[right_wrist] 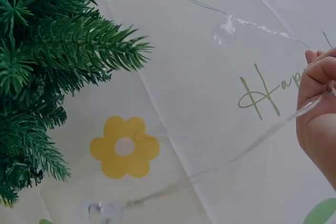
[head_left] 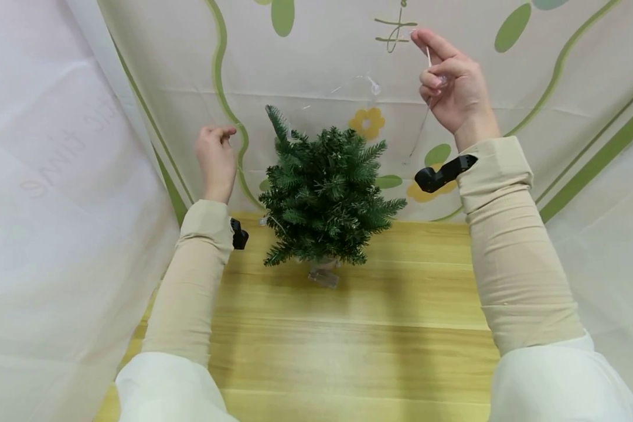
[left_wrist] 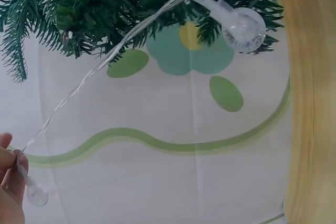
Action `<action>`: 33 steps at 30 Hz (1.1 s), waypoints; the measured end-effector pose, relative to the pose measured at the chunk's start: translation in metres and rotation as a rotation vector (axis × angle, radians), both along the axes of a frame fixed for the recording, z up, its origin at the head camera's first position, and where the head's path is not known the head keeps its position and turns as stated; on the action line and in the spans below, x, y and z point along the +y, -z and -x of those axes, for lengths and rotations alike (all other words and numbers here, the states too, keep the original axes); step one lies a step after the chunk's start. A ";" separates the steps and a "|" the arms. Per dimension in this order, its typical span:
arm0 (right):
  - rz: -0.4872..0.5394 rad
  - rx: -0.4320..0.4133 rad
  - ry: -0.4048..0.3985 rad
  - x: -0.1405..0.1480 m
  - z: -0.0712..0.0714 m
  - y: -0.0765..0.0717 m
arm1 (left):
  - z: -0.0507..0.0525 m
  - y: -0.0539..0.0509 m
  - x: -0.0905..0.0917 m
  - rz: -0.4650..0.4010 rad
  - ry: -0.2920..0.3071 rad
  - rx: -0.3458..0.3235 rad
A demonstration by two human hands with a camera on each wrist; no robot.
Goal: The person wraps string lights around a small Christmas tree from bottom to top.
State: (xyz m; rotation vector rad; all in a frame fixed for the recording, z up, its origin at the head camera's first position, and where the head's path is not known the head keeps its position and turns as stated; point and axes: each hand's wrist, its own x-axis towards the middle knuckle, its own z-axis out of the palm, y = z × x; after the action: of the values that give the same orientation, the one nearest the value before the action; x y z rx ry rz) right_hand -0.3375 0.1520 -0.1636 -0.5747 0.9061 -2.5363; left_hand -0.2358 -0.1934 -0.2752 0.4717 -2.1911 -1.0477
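Observation:
A small artificial Christmas tree (head_left: 327, 193) stands upright in the middle of the head view. To its left, my left hand (head_left: 216, 161) pinches the clear wire of a string light (left_wrist: 79, 85), and a small bulb (left_wrist: 37, 194) hangs just below the fingers. Another round clear bulb (left_wrist: 244, 30) sits against the lower branches. My right hand (head_left: 456, 88), raised beyond the tree's right side, grips a different stretch of the wire. One length runs from it past a clear bulb (right_wrist: 226, 30) to the branches; another hangs down with a blurred bulb (right_wrist: 105, 212) at its end.
The tree stands on a wooden tabletop (head_left: 316, 351), with a clear tag or small box (head_left: 324, 278) at its base. A pale cloth with printed flowers (head_left: 366, 123) rises behind it. Pale cloth walls (head_left: 58, 234) close in both sides.

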 end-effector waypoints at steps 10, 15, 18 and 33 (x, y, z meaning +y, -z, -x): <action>0.031 -0.017 0.029 0.005 0.003 0.001 | 0.005 0.001 0.004 0.019 0.126 -0.025; 0.043 -0.049 0.036 0.009 0.005 0.002 | 0.007 0.000 0.007 0.000 0.198 -0.083; 0.040 -0.056 0.034 0.009 0.007 0.002 | 0.009 0.000 0.009 -0.017 0.198 -0.087; 0.033 -0.041 0.050 -0.003 0.017 0.009 | 0.029 0.002 0.019 -0.101 0.266 -0.103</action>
State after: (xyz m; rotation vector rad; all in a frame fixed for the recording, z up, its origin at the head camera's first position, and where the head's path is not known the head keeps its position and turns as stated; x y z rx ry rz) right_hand -0.3541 0.1494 -0.1723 -0.5144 0.8765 -2.6019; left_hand -0.2651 -0.1739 -0.2774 0.2879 -2.3458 -1.3058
